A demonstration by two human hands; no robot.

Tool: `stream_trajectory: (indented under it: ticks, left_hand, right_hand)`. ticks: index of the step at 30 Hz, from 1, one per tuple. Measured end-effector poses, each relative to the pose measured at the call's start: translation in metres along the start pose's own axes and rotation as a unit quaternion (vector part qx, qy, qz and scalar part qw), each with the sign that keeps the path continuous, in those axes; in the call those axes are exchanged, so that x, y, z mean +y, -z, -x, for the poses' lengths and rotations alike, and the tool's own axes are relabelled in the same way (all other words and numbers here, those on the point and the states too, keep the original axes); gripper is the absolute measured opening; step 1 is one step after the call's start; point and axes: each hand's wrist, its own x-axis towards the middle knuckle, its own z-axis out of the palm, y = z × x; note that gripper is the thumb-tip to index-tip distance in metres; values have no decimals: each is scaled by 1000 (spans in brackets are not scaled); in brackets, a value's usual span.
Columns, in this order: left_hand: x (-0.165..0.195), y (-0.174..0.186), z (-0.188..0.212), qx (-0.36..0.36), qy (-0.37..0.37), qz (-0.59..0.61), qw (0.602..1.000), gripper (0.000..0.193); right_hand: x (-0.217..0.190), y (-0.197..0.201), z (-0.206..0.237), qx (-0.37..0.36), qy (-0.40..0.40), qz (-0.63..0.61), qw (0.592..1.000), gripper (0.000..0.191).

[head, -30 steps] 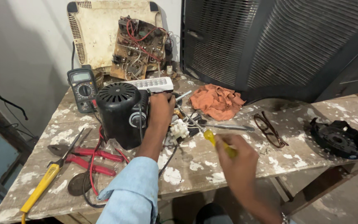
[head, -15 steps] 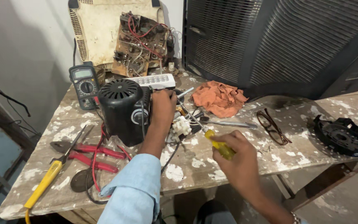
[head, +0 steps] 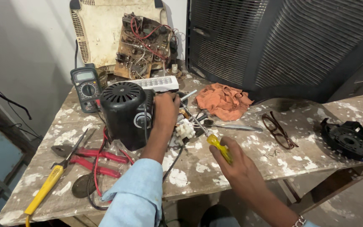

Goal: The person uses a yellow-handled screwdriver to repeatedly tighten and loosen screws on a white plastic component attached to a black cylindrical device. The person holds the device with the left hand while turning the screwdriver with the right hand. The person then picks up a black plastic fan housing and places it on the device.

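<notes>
Motor housing open, work midway.
Left hand gripping black motor; right hand closed on yellow screwdriver, tip at exposed terminals.

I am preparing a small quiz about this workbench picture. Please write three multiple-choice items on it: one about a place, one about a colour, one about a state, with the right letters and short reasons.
1. Where does the multimeter stand?
A. left of the black motor
B. on the orange rag
C. beside the eyeglasses

2. What colour is the handle of the screwdriver in the right hand?
A. red
B. yellow
C. blue

3. What is the left hand doing?
A. lying flat on the table
B. holding the red pliers
C. resting against the black motor

Answers:
1 A: the meter stands at the motor's left, toward the wall.
2 B: yellow shows between the fingers.
3 C: the hand rests against the motor's right end.
</notes>
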Motion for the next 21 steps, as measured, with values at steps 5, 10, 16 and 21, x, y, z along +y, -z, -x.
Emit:
stream_trajectory:
  ticks: [5,10,16,21]
  left_hand:
    - [-6,-5,-1,-5,-28,-17,999,15]
    - [-10,-8,-2,-10,-36,-9,999,16]
    - [-11,-8,-1,7,-34,13,999,15]
    - [-11,-7,1,-4,-45,-8,999,16]
  right_hand:
    - [4,1,0,-28,5,7,1000,64]
    - [-20,2,-14,115,-187,-186,958,28]
    - [-19,6,-30,47,-572,-624,530,35]
    - [-16,3,-28,0,-605,-702,376,38]
